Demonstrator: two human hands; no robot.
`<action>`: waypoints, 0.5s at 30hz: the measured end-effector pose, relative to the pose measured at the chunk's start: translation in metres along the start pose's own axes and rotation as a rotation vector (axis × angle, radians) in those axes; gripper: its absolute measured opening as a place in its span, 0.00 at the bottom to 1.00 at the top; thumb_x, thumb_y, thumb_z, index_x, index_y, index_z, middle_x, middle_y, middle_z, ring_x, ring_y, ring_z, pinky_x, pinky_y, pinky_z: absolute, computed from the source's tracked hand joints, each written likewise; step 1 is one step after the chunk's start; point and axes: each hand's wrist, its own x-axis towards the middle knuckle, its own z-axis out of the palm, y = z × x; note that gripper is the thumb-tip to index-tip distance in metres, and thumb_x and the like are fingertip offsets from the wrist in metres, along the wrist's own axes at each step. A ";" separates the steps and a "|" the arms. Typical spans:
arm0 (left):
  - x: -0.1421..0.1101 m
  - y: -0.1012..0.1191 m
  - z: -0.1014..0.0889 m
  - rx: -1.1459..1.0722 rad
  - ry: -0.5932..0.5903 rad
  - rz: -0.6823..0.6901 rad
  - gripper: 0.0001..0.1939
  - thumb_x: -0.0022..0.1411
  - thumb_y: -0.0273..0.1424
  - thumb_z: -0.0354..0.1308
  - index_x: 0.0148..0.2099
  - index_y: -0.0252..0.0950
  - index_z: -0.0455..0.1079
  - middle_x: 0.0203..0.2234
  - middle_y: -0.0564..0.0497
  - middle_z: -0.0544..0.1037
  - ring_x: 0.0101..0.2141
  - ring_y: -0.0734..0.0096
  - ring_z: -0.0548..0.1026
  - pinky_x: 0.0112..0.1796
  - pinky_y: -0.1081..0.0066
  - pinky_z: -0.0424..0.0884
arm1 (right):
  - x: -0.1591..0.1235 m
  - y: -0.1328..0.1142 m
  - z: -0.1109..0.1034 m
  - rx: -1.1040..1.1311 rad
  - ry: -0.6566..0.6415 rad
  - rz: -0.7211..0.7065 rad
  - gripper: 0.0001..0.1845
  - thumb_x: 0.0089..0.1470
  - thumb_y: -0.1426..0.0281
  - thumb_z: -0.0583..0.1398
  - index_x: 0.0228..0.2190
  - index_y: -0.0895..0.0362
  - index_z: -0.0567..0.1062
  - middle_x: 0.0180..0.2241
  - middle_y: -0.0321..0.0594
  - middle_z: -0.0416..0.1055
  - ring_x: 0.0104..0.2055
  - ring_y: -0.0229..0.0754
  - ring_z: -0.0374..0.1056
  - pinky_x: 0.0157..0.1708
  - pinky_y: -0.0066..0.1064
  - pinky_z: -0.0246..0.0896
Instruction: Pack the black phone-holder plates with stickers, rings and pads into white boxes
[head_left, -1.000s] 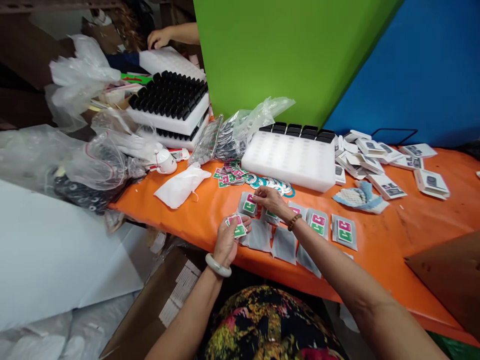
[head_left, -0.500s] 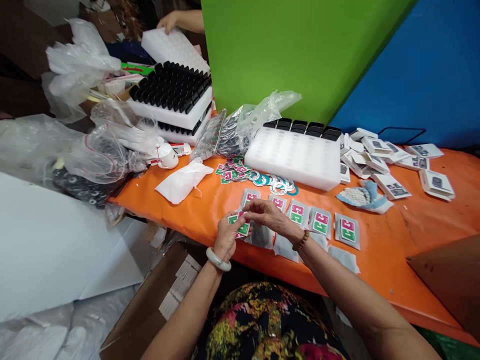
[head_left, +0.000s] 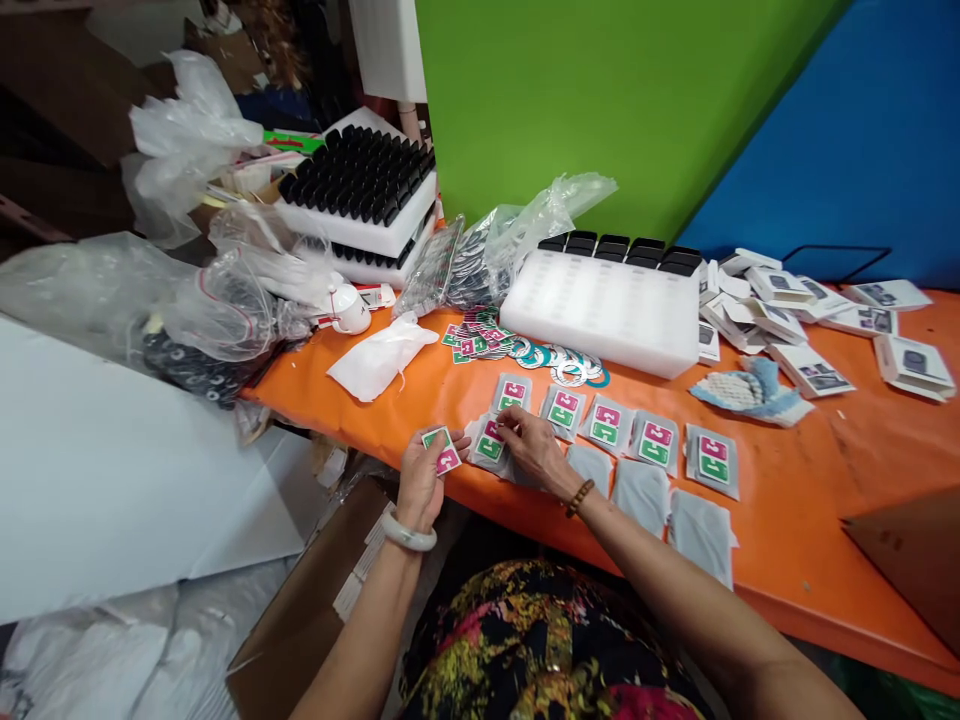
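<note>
My left hand (head_left: 421, 478) is closed around a small green-and-pink card (head_left: 442, 452), possibly more than one. To its right, another printed card (head_left: 491, 438) lies on a grey pouch (head_left: 480, 464) at the left end of the near row. The bent fingers of my right hand (head_left: 534, 450) pinch the right edge of that card. Behind them, several pouches in the far row each bear a green-and-pink card, such as this one (head_left: 605, 424). Farther right in the near row, the grey pouches (head_left: 641, 492) have no card on top.
Loose cards (head_left: 480, 336) and ring-shaped pieces (head_left: 574, 370) lie behind the pouches, before a white foam block (head_left: 600, 312) with black items. Small boxes (head_left: 814, 370) and a blue-white cloth (head_left: 757, 392) sit right. Foam trays (head_left: 390, 236) and plastic bags (head_left: 217, 310) crowd the left.
My hands have drawn apart. A card now lies on the leftmost near pouch, under my right fingers, while my left hand moved left with a card. Another person's hand has left the foam tray behind.
</note>
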 end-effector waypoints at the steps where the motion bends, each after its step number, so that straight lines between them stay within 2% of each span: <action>1: -0.001 0.000 0.000 -0.007 -0.011 -0.007 0.22 0.42 0.34 0.70 0.37 0.34 0.63 0.26 0.47 0.80 0.30 0.60 0.80 0.34 0.63 0.75 | -0.001 -0.002 0.000 -0.025 0.011 -0.011 0.04 0.52 0.71 0.55 0.30 0.56 0.70 0.29 0.40 0.71 0.33 0.43 0.66 0.35 0.34 0.59; 5: -0.008 -0.004 0.007 -0.041 -0.070 -0.048 0.21 0.43 0.36 0.70 0.35 0.33 0.66 0.28 0.46 0.80 0.32 0.60 0.80 0.38 0.62 0.75 | -0.008 -0.009 -0.006 -0.129 0.092 -0.071 0.07 0.54 0.70 0.55 0.35 0.56 0.71 0.37 0.45 0.70 0.37 0.46 0.66 0.37 0.35 0.60; 7: -0.012 -0.007 0.013 -0.054 -0.105 -0.074 0.20 0.44 0.37 0.70 0.35 0.32 0.68 0.29 0.46 0.80 0.34 0.60 0.80 0.40 0.62 0.75 | -0.014 -0.015 -0.011 -0.076 0.102 -0.065 0.08 0.55 0.67 0.55 0.35 0.56 0.71 0.36 0.44 0.70 0.34 0.44 0.67 0.35 0.34 0.61; 9: -0.016 -0.011 0.019 -0.060 -0.159 -0.096 0.19 0.45 0.38 0.70 0.36 0.31 0.70 0.30 0.46 0.80 0.36 0.60 0.79 0.40 0.64 0.74 | -0.020 -0.023 -0.016 0.111 0.021 0.018 0.09 0.55 0.63 0.57 0.33 0.56 0.71 0.32 0.40 0.71 0.29 0.40 0.66 0.31 0.32 0.61; 12: -0.023 -0.018 0.030 -0.066 -0.243 -0.120 0.18 0.46 0.37 0.69 0.36 0.31 0.72 0.30 0.47 0.80 0.37 0.62 0.79 0.40 0.68 0.73 | -0.029 -0.033 -0.022 0.467 -0.167 0.189 0.13 0.49 0.60 0.61 0.33 0.56 0.70 0.25 0.34 0.69 0.22 0.35 0.62 0.22 0.27 0.56; 15: -0.029 -0.025 0.037 -0.059 -0.291 -0.154 0.17 0.47 0.36 0.69 0.36 0.31 0.73 0.30 0.47 0.80 0.36 0.65 0.78 0.39 0.70 0.73 | -0.037 -0.035 -0.028 0.679 -0.222 0.276 0.16 0.44 0.63 0.64 0.34 0.55 0.68 0.19 0.27 0.63 0.18 0.31 0.55 0.18 0.24 0.49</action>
